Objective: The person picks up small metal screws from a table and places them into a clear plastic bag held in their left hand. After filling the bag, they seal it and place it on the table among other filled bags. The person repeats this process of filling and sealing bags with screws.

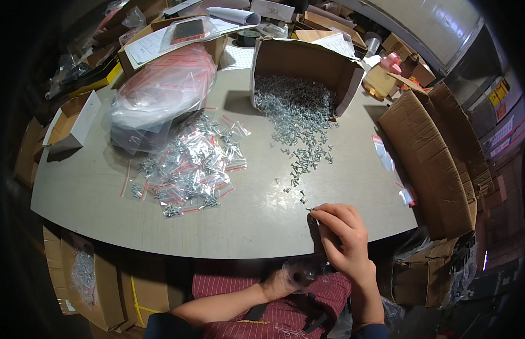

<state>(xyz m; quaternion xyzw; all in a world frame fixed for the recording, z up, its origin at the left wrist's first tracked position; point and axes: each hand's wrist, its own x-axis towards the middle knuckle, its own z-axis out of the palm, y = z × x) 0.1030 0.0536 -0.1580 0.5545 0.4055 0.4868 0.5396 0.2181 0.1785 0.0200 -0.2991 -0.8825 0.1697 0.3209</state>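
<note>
My right hand (342, 237) is over the table's near edge, thumb and fingers pinched together. A small screw (309, 209) shows at its fingertips. Below the edge, above my lap, my left hand (278, 285) is closed on a clear plastic bag (305, 272); what the bag holds cannot be made out. A loose trail of silvery screws (302, 161) runs toward me from a white-edged cardboard box (307, 56) lying on its side. Left of it lies a heap of small zip bags filled with screws (189, 164).
Behind the filled bags rises a stack of empty zip bags (166, 85). A small open white box (73, 121) stands at the table's left edge. Tall cardboard flaps (426, 164) line the right side. A pink-lidded bottle (380, 79) and a phone (188, 30) are at the back.
</note>
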